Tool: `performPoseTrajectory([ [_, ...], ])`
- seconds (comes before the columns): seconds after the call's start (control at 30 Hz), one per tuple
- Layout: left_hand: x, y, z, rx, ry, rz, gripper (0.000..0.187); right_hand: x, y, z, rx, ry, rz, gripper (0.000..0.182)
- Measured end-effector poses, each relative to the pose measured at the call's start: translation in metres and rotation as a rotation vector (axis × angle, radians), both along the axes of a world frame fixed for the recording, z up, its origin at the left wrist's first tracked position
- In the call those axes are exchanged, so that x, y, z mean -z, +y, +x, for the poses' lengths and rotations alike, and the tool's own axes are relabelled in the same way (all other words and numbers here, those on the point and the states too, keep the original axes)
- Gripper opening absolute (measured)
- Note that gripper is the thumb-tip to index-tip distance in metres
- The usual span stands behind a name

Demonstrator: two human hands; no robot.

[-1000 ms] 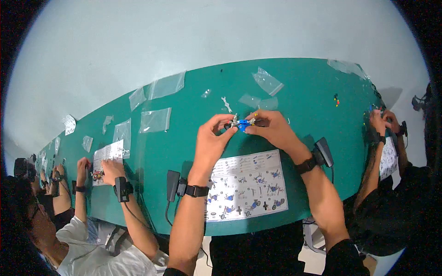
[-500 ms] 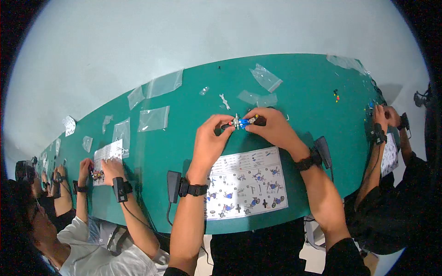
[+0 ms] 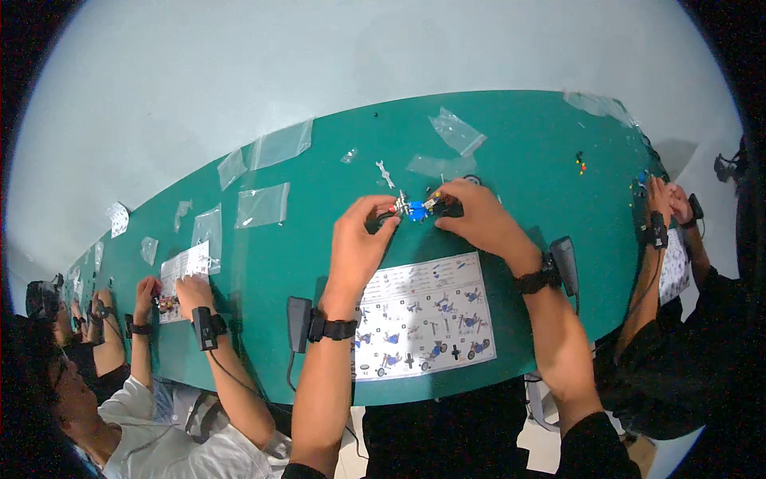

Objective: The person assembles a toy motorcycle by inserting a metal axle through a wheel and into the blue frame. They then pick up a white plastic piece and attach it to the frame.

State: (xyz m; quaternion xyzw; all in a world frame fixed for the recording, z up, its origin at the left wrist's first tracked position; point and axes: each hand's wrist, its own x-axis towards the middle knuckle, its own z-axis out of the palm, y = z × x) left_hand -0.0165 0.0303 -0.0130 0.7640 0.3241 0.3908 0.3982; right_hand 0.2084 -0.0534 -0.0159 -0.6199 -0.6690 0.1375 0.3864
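Observation:
Between my two hands is a small toy motorcycle model [image 3: 417, 211] with a blue middle, silvery parts and dark ends. My left hand [image 3: 355, 243] pinches its left end with thumb and fingers. At the other end, my right hand [image 3: 485, 222] closes around a dark part, which its fingers partly cover. A printed instruction sheet [image 3: 427, 319] with pictures of the motorcycle lies below my hands. Just beyond the model rests a small silver wrench [image 3: 384, 174]. Behind my right hand a dark round piece [image 3: 472, 180] partly shows.
Clear plastic bags [image 3: 457, 132] are scattered over the green table [image 3: 527, 136]. Small coloured pieces [image 3: 582, 164] lie to the right. People work on both sides: a co-worker's hand [image 3: 194, 295] is at the left, another co-worker's hand [image 3: 658, 199] at the right.
The model has tilted and shifted slightly, showing more of its blue part. My right hand has moved a little to the right, and the dark round piece behind it shows more.

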Motion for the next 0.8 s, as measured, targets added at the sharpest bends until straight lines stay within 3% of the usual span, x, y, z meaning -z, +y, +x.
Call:
performPoseTrajectory([
  [0.27, -0.002, -0.003, 0.001, 0.008, 0.035, -0.039, 0.039, 0.004, -0.001, 0.01, -0.014, 0.028, 0.041, 0.04],
  [0.47, -0.001, -0.002, 0.0, 0.023, 0.055, 0.0, 0.039, -0.013, -0.007, 0.015, -0.037, 0.063, -0.093, 0.039],
  [0.8, 0.004, 0.0, -0.002, 0.057, 0.06, -0.002, 0.03, -0.013, -0.007, 0.008, -0.02, -0.015, -0.053, 0.027],
])
